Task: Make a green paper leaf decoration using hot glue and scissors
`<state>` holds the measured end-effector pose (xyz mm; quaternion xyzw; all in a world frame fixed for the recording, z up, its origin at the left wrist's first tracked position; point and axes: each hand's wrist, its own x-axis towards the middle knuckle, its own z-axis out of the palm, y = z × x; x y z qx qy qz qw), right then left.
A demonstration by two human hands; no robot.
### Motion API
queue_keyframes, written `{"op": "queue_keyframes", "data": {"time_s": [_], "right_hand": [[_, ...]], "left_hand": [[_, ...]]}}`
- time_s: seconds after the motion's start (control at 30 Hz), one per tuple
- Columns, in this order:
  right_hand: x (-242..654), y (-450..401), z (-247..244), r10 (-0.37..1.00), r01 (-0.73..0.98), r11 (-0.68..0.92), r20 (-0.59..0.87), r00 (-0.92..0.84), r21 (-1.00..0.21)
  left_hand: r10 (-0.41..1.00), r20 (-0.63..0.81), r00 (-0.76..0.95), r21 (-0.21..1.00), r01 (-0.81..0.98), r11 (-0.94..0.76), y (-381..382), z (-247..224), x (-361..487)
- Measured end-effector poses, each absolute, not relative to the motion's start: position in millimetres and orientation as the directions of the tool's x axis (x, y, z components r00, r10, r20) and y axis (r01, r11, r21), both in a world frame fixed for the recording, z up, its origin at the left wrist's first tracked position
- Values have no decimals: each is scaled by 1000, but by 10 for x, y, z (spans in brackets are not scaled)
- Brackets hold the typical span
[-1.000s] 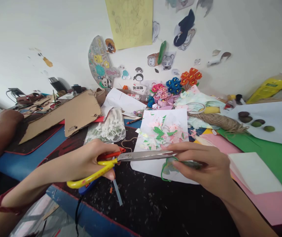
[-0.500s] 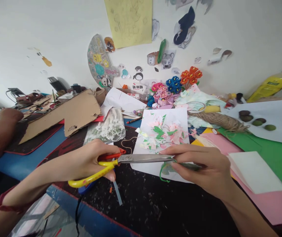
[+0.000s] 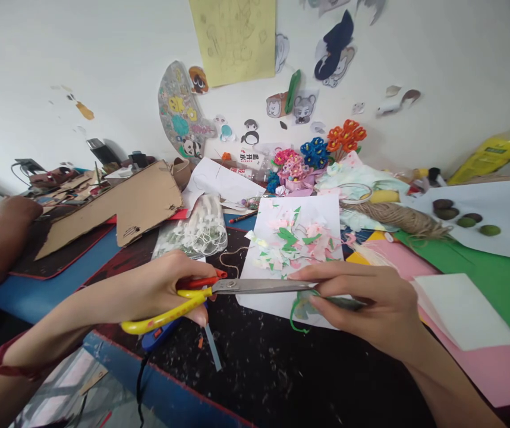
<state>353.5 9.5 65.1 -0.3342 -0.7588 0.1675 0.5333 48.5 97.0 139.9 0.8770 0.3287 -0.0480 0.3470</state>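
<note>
My left hand point(image 3: 161, 284) is closed around the handles of a pair of scissors point(image 3: 255, 286). One loop is yellow, and a red part shows under the fingers. The blades point right and look closed, with their tips at my right fingertips. A thin green piece point(image 3: 303, 305) is pinched in my right hand point(image 3: 371, 297); a curled green strip hangs from it, and its exact kind is unclear. Below my left hand lies a blue glue gun point(image 3: 159, 336), partly hidden, with a translucent glue stick point(image 3: 213, 349) beside it.
Pink and green scraps point(image 3: 288, 238) cover a white sheet point(image 3: 255, 288). Cut cardboard point(image 3: 116, 205) and a bag of white strings point(image 3: 201, 229) lie left. Twine point(image 3: 384, 215) and coloured paper point(image 3: 464, 368) are right. Another person's arm point(image 3: 8, 238) rests at far left.
Both hands stay almost in place. The scissors and the green piece have shifted only slightly, and the blade tips sit a little differently against my right fingertips.
</note>
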Motion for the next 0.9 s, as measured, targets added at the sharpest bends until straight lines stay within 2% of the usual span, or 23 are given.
{"op": "queue_keyframes", "data": {"time_s": [0.43, 0.9], "right_hand": [[3543, 97, 653, 697, 315, 713, 681, -225, -626], [3540, 88, 656, 705, 327, 704, 676, -215, -630]], "left_hand": [[537, -369, 759, 606, 634, -480, 950, 1447, 520], [528, -363, 768, 631, 620, -467, 963, 1450, 517]]}}
